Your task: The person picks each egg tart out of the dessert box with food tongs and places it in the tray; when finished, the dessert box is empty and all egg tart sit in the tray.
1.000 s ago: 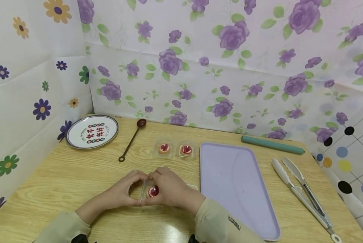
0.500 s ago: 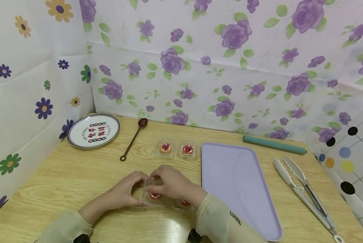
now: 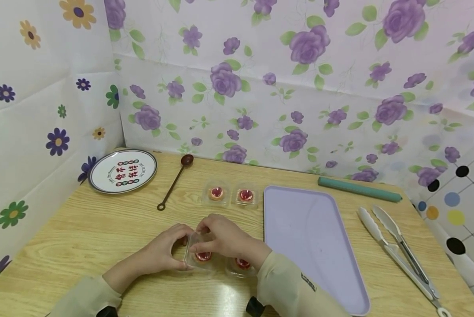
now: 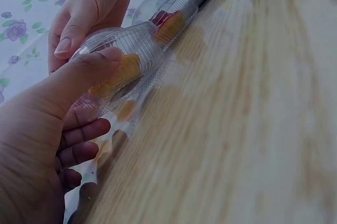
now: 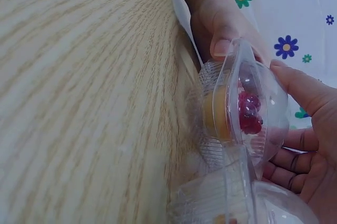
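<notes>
A clear plastic tart box point(image 5: 270, 121) stands between my two hands, its domed lid lying over a red-topped tart point(image 3: 203, 256). My left hand point(image 3: 162, 250) grips the box from the left, thumb at the near side and fingers at the far side. In the left wrist view the left thumb point(image 4: 102, 59) lies along the box rim. My right hand point(image 3: 229, 238) curls over the lid from the right, its thumb across the dome and its fingers at the far edge. The right fingertips are partly hidden. A second boxed tart point(image 3: 241, 264) sits under the right wrist.
Two more boxed tarts point(image 3: 217, 193) stand farther back. A purple tray point(image 3: 304, 237) lies to the right, with metal tongs point(image 3: 403, 255) and a green roll point(image 3: 359, 189) beyond. At the back left are a plate point(image 3: 106, 176) and a brown ladle point(image 3: 176, 182).
My right hand has shifted its thumb from the box's near edge up over the lid. The second boxed tart under the right wrist has come into view. My left hand keeps its hold.
</notes>
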A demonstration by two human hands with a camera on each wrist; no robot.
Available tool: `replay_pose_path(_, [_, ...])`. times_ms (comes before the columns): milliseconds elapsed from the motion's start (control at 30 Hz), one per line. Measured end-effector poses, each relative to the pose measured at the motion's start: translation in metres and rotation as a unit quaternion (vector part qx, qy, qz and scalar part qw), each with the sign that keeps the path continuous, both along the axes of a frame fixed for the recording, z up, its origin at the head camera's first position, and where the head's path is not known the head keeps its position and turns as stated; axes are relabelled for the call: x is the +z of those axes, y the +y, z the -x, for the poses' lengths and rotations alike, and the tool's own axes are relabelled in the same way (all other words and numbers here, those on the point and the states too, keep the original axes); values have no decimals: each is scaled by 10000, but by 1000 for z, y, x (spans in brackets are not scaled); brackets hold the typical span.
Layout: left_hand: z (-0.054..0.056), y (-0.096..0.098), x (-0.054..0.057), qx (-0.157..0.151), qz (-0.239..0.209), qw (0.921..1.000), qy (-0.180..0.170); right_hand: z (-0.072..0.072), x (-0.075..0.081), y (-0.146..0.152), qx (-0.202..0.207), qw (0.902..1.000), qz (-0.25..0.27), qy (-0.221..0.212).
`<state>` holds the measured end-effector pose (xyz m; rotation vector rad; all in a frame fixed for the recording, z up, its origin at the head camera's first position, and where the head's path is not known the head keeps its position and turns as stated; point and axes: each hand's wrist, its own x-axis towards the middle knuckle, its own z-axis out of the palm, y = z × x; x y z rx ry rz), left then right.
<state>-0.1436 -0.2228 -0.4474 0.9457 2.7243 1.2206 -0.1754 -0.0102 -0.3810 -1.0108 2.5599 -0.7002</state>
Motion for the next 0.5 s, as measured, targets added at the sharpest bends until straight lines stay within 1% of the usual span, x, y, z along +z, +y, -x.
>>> replay_pose_path(300, [-1,0,2,7,58,10000,62,0,-2,1,22,9999,89,146])
replay_pose_path(500, [-1,0,2,-4,80,9999,126,-1,-2,1,25,9998,147,150])
